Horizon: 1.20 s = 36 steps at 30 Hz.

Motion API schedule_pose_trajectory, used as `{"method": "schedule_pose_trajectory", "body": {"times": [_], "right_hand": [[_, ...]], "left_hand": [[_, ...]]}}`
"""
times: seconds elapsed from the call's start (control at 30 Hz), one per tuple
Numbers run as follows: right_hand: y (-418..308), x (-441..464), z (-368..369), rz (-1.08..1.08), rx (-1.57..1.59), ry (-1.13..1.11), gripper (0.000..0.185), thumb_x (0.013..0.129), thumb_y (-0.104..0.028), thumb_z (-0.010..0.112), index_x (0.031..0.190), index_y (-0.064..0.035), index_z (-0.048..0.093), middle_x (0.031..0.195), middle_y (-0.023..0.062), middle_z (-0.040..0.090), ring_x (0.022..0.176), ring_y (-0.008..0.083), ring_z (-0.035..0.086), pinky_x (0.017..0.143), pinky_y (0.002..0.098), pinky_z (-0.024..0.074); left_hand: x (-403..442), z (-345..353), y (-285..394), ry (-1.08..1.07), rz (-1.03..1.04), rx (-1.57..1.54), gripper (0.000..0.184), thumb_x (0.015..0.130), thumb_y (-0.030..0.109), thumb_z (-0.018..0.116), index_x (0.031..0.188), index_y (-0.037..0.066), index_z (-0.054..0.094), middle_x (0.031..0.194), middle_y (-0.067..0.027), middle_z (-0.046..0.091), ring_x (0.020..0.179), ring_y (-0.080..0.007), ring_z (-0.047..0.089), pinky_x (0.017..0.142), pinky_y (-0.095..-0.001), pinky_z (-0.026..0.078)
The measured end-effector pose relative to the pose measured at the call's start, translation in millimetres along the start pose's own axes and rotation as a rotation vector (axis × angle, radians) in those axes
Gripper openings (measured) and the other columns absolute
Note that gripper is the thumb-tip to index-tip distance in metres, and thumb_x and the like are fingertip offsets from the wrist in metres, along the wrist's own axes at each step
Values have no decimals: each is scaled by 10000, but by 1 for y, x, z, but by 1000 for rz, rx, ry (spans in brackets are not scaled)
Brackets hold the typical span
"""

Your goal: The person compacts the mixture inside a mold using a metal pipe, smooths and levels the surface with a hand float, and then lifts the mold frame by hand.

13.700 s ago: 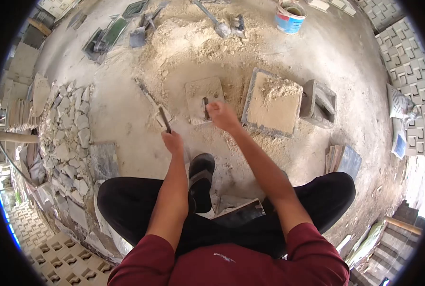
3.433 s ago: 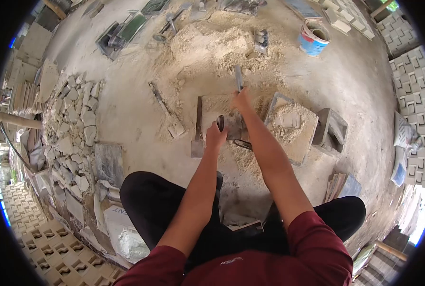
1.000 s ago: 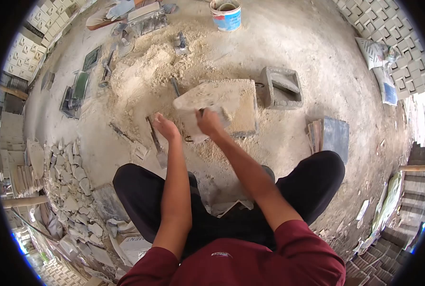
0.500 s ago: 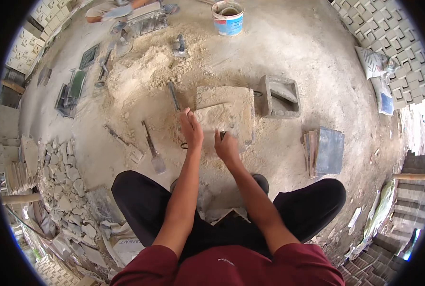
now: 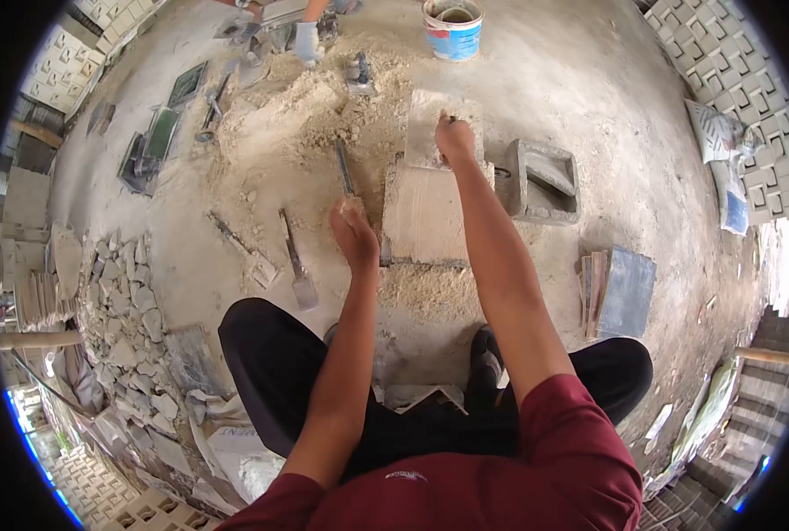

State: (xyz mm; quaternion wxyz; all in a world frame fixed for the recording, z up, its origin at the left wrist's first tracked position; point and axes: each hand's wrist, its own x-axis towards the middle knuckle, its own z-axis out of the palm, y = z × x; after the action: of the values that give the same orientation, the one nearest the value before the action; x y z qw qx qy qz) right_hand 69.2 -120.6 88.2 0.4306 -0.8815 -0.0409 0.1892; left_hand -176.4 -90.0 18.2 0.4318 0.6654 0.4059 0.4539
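Note:
My right hand [image 5: 454, 142] is closed on the small handle of a flat, dusty square plate [image 5: 423, 133], which reaches over the far edge of a square mold. The mold [image 5: 425, 212] lies in front of me, with smoothed beige powder across its top. Left of the mold, my left hand [image 5: 355, 237] has its dusty fingers loosely apart, beside the near end of a narrow metal bar [image 5: 342, 164]. Whether it touches the bar is hard to see. Loose powder [image 5: 430, 290] lies along the mold's near side.
Beyond lie a powder heap [image 5: 279, 119], a block-shaped tool [image 5: 359, 75] and a bucket [image 5: 453, 37]. A co-worker's gloved hand [image 5: 307, 42] is at the top. A concrete box [image 5: 545, 186] and thin plates [image 5: 626, 292] lie right; a scraper [image 5: 299, 274] and rubble [image 5: 124, 310] left.
My right hand has moved the plate from the mold's near part to its far edge. The powder surface looks smoother and flatter. My left hand has stayed left of the mold, its fingers now lower.

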Motion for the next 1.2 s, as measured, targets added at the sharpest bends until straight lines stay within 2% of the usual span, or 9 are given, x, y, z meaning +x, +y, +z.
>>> {"method": "schedule_pose_trajectory", "body": {"times": [0.23, 0.3, 0.43, 0.63, 0.77, 0.87, 0.97, 1.03, 1.2], "right_hand": [[61, -96, 33, -151, 0, -65, 497, 940, -398, 462, 840, 58, 632, 823, 307, 630, 800, 474, 620, 730, 489, 500], [87, -146, 48, -124, -46, -73, 472, 941, -393, 472, 828, 53, 579, 776, 330, 608, 777, 499, 604, 699, 526, 488], [102, -213, 40, -223, -230, -47, 445, 933, -396, 486, 865, 43, 522, 737, 337, 595, 737, 506, 595, 660, 573, 467], [92, -134, 19, -223, -299, -32, 497, 922, -450, 482, 930, 41, 566, 762, 322, 618, 751, 480, 622, 655, 523, 516], [68, -35, -25, -257, -315, 69, 568, 929, -460, 451, 856, 72, 638, 822, 310, 638, 810, 433, 646, 713, 493, 514], [72, -19, -45, -124, -232, 66, 517, 928, -408, 452, 887, 66, 654, 848, 309, 633, 865, 466, 618, 773, 494, 500], [95, -78, -47, -158, -327, 103, 544, 930, -428, 450, 830, 70, 642, 813, 326, 619, 838, 469, 618, 750, 496, 500], [123, -136, -41, -142, -213, 124, 510, 922, -413, 497, 775, 60, 617, 720, 315, 602, 741, 472, 614, 664, 513, 494], [168, -222, -37, -139, -217, 216, 435, 907, -360, 561, 718, 29, 521, 652, 295, 588, 640, 485, 592, 575, 531, 472]], "left_hand": [[8, -13, -3, -163, -202, 32, 445, 991, 295, 377, 1211, -77, 481, 1208, -224, 513, 1152, -329, 480, 993, -379, 349], [13, -7, -13, 60, -264, -61, 451, 984, 304, 366, 1192, -71, 503, 1230, -234, 509, 1194, -325, 462, 1015, -387, 335], [10, 1, -14, 40, -315, -131, 400, 992, 237, 327, 1195, -67, 491, 1215, -234, 497, 1139, -329, 478, 1008, -383, 344], [-2, 18, -41, 169, -402, -143, 465, 942, 280, 394, 1200, -95, 491, 1242, -222, 512, 1194, -311, 462, 1026, -389, 320], [-6, 6, -63, -1, -239, -14, 462, 937, 298, 394, 1202, -60, 517, 1275, -225, 492, 1181, -323, 466, 1009, -400, 339], [-9, 8, -65, -153, -256, 66, 430, 958, 311, 389, 1032, -78, 558, 1050, -204, 567, 993, -306, 526, 913, -387, 389], [-22, 21, -64, -346, -495, 68, 500, 988, 386, 351, 1034, -59, 573, 995, -198, 602, 957, -322, 550, 895, -388, 403], [-27, 24, -80, -586, -497, -116, 709, 981, 529, 228, 1298, -53, 482, 1320, -234, 503, 1264, -350, 435, 1054, -398, 303], [-36, 31, -25, -311, -499, 68, 690, 998, 493, 250, 1251, -104, 484, 1227, -273, 552, 1150, -363, 530, 966, -384, 378]]}}
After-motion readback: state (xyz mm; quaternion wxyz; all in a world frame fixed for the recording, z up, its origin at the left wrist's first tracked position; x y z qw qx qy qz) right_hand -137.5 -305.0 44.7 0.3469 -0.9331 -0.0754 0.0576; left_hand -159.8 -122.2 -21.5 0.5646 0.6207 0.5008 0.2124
